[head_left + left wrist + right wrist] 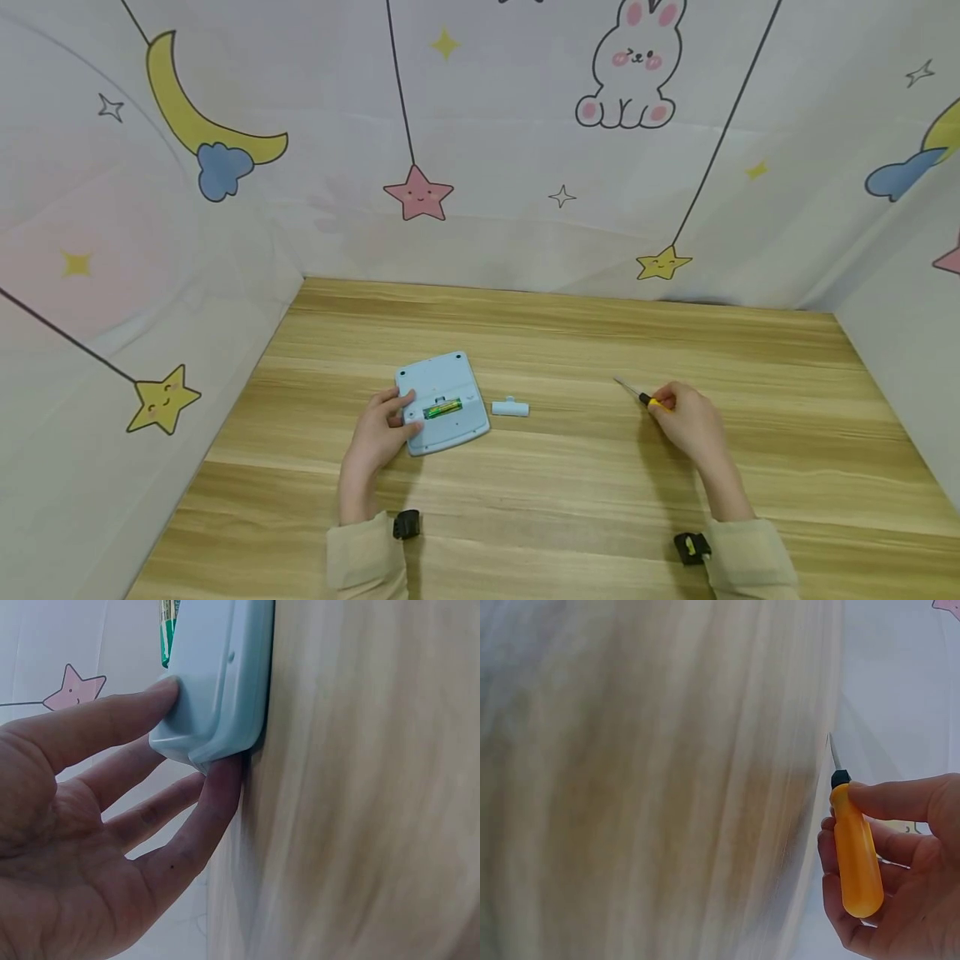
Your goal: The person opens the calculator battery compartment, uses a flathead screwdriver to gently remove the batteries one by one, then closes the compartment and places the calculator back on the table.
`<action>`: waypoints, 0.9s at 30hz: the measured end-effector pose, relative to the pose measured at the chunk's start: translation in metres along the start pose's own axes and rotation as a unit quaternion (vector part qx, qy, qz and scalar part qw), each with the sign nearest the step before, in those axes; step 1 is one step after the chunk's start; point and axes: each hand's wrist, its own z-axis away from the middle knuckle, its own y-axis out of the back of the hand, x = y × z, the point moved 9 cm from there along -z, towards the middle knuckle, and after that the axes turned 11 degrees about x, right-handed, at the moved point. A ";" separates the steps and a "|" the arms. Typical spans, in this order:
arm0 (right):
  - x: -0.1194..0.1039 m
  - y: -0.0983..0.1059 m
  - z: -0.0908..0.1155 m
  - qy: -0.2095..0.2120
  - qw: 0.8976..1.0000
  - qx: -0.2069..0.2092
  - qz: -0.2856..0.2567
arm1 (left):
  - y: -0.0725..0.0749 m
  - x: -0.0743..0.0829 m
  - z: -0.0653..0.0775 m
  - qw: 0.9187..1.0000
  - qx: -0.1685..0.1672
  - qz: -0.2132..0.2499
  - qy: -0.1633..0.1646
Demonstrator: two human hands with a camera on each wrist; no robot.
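Observation:
A light blue calculator (pixel 442 385) lies face down on the table, its battery compartment uncovered. Inside the compartment sits a green and gold battery (pixel 443 408); whether there is more than one I cannot tell. My left hand (pixel 380 429) grips the calculator's left edge, and the left wrist view shows the thumb on top with a finger at the underside. Just right of the calculator rests a small light blue battery cover (pixel 510 407). Farther right, my right hand (pixel 690 419) holds a screwdriver (pixel 857 859) by its yellow handle, the thin metal shaft pointing away to the upper left.
The wood-grain table (pixel 555 525) is bounded at the back and sides by a white cloth (pixel 510 250) printed with stars, moons and a rabbit. Black wrist cameras (pixel 407 524) sit at both sleeves.

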 end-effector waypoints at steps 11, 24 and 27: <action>0.002 -0.003 0.002 0.001 1.000 -0.017 -0.005 | 0.000 0.000 0.000 1.000 0.000 0.002 -0.004; 0.010 -0.007 0.001 -0.026 0.999 -0.044 0.005 | 0.000 -0.001 0.000 1.000 -0.001 0.004 -0.004; 0.010 -0.007 0.001 -0.024 0.999 -0.042 0.007 | 0.000 -0.001 0.000 1.000 -0.001 0.003 -0.003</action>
